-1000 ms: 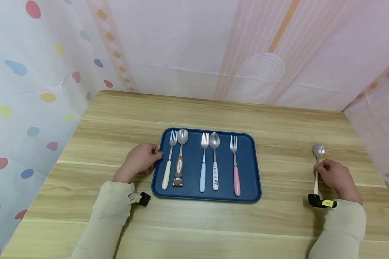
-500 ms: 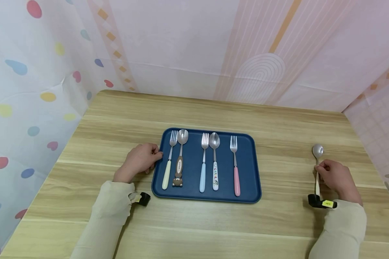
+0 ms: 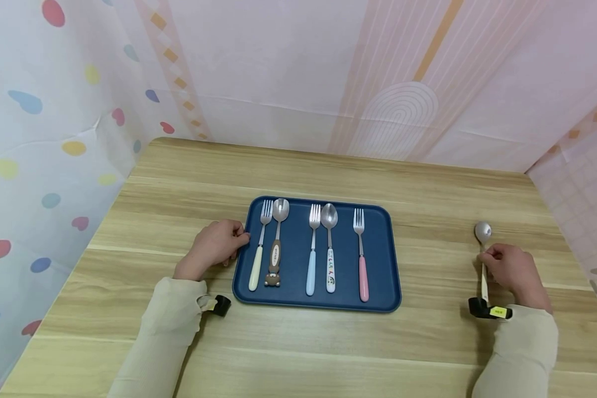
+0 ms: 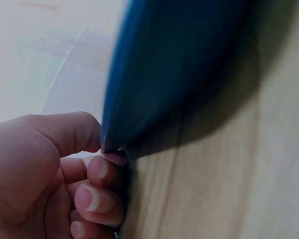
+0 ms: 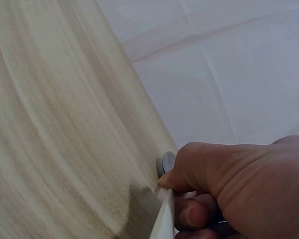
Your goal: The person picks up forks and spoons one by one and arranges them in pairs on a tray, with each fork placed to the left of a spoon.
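Observation:
On the wooden table, a dark blue tray (image 3: 293, 221) carries forks and spoons laid lengthwise. From left to right lie a cream-handled fork (image 3: 255, 269), a brown bear-handled spoon (image 3: 276, 254), a light blue fork (image 3: 310, 273), a white patterned spoon (image 3: 330, 271) and a pink fork (image 3: 363, 279). My left hand (image 3: 216, 243) pinches the tray's left rim; in the left wrist view the thumb is above the rim and a finger below. At the right, my right hand (image 3: 512, 271) pinches a pale-handled spoon (image 3: 482, 231) between thumb and finger, bowl pointing away.
The table (image 3: 440, 232) runs back to a patterned cloth (image 3: 288, 66) hanging behind it. Polka-dot cloth (image 3: 55, 166) hangs on the left and more cloth (image 3: 582, 171) on the right. A black wrist camera (image 3: 222, 306) sits just beside the tray's lower left corner.
My right hand has shifted slightly left, carrying the spoon with it. My left hand and the tray with its cutlery have stayed in place.

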